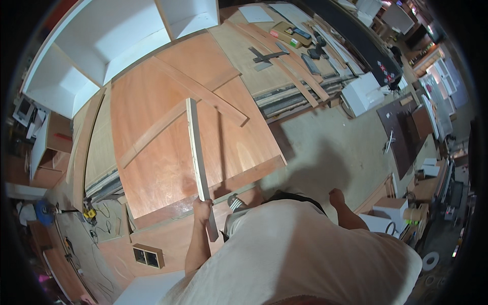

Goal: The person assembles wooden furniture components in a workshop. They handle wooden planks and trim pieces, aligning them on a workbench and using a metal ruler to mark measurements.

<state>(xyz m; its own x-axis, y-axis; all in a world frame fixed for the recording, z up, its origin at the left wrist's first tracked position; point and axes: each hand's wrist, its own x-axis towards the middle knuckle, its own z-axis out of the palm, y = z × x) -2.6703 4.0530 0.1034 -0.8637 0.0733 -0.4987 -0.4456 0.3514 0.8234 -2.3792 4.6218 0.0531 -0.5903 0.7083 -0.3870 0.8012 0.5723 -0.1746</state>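
Note:
My left hand (202, 209) is wrapped round the lower part of a long, straight wooden batten (195, 147). One face of the batten is pale, the other greyish, and it slants up over a large reddish plywood sheet (147, 147). Two flat wood strips lie crossed on that sheet: one strip (203, 91) runs down toward the right, the other strip (152, 134) toward the lower left. Away from the work surface, my right hand (335, 197) hangs at my right side above the floor, its fingers curled in with nothing seen in them.
A white open cabinet (134, 48) stands beyond the plywood. On the boards at the far right lie a dark square tool (267, 55), wood strips and a phone (302, 33). A yellow power tool (90, 213) and cables are on the floor at left, a white box (362, 94) at right.

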